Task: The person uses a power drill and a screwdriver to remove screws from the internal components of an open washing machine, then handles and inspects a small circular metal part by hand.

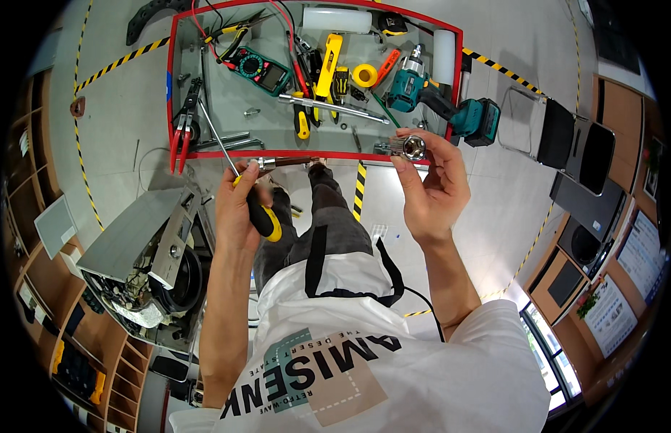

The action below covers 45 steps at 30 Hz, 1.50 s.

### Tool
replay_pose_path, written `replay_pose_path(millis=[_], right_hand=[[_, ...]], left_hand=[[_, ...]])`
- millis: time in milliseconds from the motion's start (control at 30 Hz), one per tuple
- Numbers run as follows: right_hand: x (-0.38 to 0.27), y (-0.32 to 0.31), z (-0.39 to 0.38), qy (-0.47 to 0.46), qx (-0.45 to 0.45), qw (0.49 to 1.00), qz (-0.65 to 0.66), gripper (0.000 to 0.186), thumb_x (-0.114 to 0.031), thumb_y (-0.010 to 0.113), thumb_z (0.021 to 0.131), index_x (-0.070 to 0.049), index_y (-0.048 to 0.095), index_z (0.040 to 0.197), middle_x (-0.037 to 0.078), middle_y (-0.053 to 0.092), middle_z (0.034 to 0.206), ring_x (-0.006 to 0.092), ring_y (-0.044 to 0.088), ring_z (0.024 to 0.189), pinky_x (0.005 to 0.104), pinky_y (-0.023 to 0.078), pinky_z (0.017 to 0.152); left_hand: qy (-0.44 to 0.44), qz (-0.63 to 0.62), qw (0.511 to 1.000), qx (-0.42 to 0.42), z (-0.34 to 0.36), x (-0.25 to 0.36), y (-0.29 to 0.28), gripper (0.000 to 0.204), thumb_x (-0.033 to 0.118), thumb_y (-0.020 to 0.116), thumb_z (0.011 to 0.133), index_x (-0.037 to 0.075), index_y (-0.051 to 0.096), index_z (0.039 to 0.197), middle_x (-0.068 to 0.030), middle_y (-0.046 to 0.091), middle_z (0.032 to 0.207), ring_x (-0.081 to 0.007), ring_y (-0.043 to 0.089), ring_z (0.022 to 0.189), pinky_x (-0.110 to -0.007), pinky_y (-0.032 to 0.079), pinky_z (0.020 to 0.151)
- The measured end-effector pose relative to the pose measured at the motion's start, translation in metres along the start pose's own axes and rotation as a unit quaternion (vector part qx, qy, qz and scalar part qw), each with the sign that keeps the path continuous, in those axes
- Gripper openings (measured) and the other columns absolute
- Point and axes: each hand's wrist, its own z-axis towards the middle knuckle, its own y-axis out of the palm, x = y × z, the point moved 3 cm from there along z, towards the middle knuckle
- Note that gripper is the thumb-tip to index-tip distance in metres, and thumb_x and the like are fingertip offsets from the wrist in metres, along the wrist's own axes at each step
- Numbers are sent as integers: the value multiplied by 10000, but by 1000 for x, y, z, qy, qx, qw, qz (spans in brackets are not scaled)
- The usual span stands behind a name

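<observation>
The left hand [238, 206] is closed around a black-and-yellow ratchet handle [262, 216]. The right hand [429, 184] pinches a chrome socket [413, 147] at two o'clock, over the red-rimmed worktop [220, 108]. Fitting seems the step in hand; next, the socket must line up squarely with the drive head.

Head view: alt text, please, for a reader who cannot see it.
A person's right hand holds a metal socket while the left hand grips a yellow-and-black tool handle, above a red-edged tray of tools including a teal cordless drill.
</observation>
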Motion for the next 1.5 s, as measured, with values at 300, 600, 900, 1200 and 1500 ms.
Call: replay_pose_path(millis=[300,600,900,1200,1500], right_hand=[[-45,-3,6,-4,13,1000,19,408,58,651,841,54,493,1216,146,621,1107,188,611,1011,285,467,909],[-89,-10,11,-163,15,986,-27,401,72,726,735,19,616,1116,117,611,1019,162,608,855,263,486,769],[-98,3,-17,-83,-123,988,29,365,51,714,750,0,625,1101,125,638,1051,217,632,896,304,498,802],[-98,-5,-30,-93,-145,985,2,391,68,708,733,1,630,1111,141,643,1039,255,636,900,311,508,763],[-91,-3,-40,-118,-142,983,6,387,78,714,721,7,636,1093,147,643,1041,274,636,902,318,511,768]], left_hand=[[36,-34,998,-32,-28,18,3,153,188,620,925,105,516,1000,-50,610,870,-101,520,571,-245,432,510],[89,-54,993,-52,-69,31,3,193,165,636,910,102,520,1050,-44,586,811,-104,523,562,-245,430,497],[228,160,941,-193,-131,63,55,338,49,735,808,23,560,1096,3,579,812,-43,525,615,-195,434,541],[396,338,823,-227,-160,63,79,334,4,759,766,0,621,1071,-67,661,909,-104,611,757,-236,483,653],[530,395,719,-215,-168,65,76,389,-20,789,693,-1,647,1055,-111,675,909,-165,626,701,-249,478,619]])
